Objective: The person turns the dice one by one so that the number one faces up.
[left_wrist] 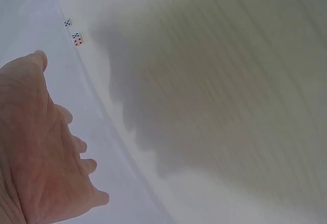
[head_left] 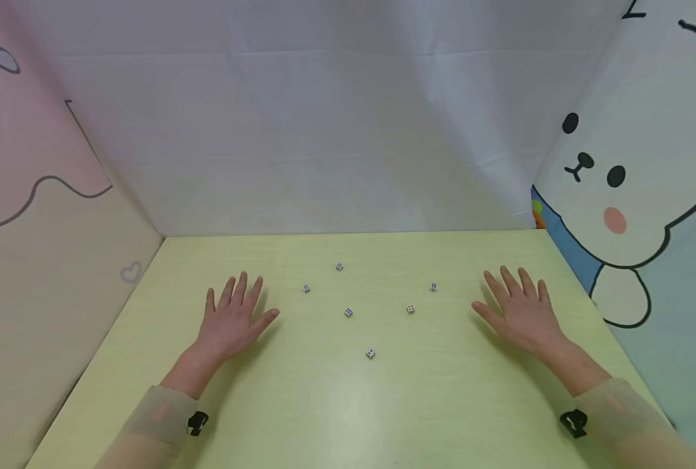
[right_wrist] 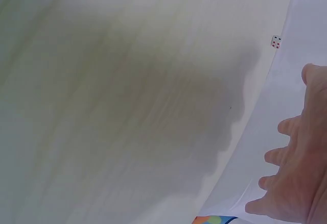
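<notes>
Several small white dice lie scattered over the middle of the table. In the head view the rearmost die (head_left: 339, 266) and a left die (head_left: 306, 288) are towards the back, a central die (head_left: 348, 312) is nearer, and a front die (head_left: 370, 354) is nearest. Two more, an inner right die (head_left: 410, 309) and an outer right die (head_left: 433, 287), lie towards my right hand (head_left: 523, 316). My left hand (head_left: 230, 326) is left of the dice. Both hands hover palm down above the table, fingers spread, holding nothing. Red and dark pips show on a die (right_wrist: 276, 42) in the right wrist view.
A pale yellow wood-grain table (head_left: 301, 410) spreads beneath the hands. White cloth (head_left: 324, 130) hangs behind its back edge. A pink and cream panel (head_left: 43, 260) stands on the left, and a panel with a cartoon animal (head_left: 646, 195) on the right.
</notes>
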`<state>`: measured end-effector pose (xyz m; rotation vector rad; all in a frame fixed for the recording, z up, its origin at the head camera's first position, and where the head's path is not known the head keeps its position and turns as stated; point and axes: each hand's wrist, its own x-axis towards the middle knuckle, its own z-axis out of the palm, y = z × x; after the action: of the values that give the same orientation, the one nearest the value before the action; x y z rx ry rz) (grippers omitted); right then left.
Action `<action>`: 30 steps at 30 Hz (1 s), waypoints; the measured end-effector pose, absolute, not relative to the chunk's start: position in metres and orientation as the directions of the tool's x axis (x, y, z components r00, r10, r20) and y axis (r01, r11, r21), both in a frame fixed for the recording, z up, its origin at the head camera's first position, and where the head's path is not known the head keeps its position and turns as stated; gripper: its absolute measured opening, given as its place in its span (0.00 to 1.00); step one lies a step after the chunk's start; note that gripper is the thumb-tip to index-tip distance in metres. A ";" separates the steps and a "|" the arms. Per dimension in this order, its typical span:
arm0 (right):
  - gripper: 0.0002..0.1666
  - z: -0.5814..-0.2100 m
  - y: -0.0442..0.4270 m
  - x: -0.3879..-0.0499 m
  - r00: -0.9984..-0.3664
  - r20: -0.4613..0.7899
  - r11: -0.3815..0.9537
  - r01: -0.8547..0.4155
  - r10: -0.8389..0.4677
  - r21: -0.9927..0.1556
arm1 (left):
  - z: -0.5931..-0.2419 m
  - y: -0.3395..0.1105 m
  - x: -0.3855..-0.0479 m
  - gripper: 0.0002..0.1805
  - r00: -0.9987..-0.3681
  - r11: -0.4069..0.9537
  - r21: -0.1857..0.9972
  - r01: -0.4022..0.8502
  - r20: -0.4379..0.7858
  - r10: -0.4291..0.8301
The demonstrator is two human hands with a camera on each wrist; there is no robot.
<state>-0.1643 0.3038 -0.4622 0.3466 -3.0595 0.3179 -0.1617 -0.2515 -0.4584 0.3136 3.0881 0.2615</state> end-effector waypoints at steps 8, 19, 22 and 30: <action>0.48 -0.462 0.303 -0.167 -0.966 0.125 0.949 -0.249 -0.228 -0.195 | -0.454 -0.252 -0.165 0.49 -0.977 0.961 0.179 0.212 0.002 0.215; 0.24 -0.454 0.293 -0.171 -0.916 0.317 0.915 -0.326 -0.244 -0.239 | -0.445 -0.242 -0.176 0.38 -0.963 0.934 0.237 0.266 0.105 0.247; 0.11 -0.454 0.289 -0.174 -0.895 0.367 0.904 -0.355 -0.254 -0.239 | -0.441 -0.237 -0.180 0.30 -0.960 0.921 0.278 0.272 0.139 0.241; 0.05 -0.452 0.276 -0.183 -0.864 0.420 0.877 -0.407 -0.278 -0.257 | -0.439 -0.224 -0.194 0.18 -0.969 0.877 0.414 0.242 0.153 0.195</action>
<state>-0.1827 0.2759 -0.4517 0.5064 -2.6727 0.4814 -0.1944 -0.2239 -0.4394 0.3671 3.1471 0.7170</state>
